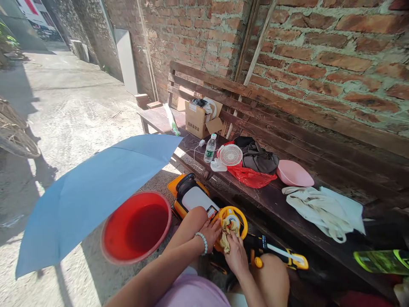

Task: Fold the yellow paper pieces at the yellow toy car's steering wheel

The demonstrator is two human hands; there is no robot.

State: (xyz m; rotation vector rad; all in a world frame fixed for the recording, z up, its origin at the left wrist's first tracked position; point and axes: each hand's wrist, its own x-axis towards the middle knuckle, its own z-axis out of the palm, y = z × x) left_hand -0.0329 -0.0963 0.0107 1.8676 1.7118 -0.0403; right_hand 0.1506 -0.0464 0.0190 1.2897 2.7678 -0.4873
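A yellow and black ride-on toy vehicle [195,197] with a white seat stands by my knees, in front of the bench. Its yellow steering wheel [243,219] has a white hub. My left hand [209,234], with a pale bead bracelet at the wrist, is closed at the left side of the wheel; its fingertips are partly hidden. A crumpled yellowish cloth [226,238] is bunched in the fingers of my right hand [236,254], pressed against the wheel's near side. The cloth covers part of the hub and rim.
Left of me are a red basin [108,238] of liquid and a blue umbrella [96,183]. The wooden bench [255,194] bears a cardboard box [194,121], water bottle [210,149], white fan-like grille [230,154], red bag [254,177], pink bowl [294,174] and pale cloth bag [319,209].
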